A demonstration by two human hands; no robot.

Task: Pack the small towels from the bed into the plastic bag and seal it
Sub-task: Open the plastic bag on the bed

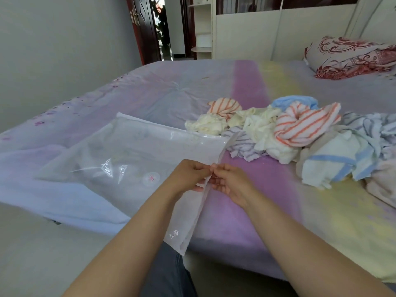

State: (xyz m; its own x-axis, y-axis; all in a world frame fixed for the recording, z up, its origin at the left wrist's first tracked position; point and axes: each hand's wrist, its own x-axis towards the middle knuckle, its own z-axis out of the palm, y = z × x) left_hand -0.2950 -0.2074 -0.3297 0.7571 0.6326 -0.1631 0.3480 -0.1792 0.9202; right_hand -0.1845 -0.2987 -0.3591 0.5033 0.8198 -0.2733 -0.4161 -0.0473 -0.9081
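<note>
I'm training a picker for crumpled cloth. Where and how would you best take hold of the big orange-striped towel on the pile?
Probably by the raised rolled fold at the top of the orange-striped towel, coming from above. It lies uppermost on the pile of towels, bunched into a hump, so a pinch there should lift it free. Both hands are busy: left hand and right hand pinch the plastic bag edge.

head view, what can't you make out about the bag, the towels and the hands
- Bag: its near corner hangs past the bed edge; whether the mouth is parted yet is unclear, the hands cover it.
- Left hand and right hand: fingertips pinching the rim overlap and blur.
- Towels: heaped, overlapping, cut off by the right edge, so no count.
</note>
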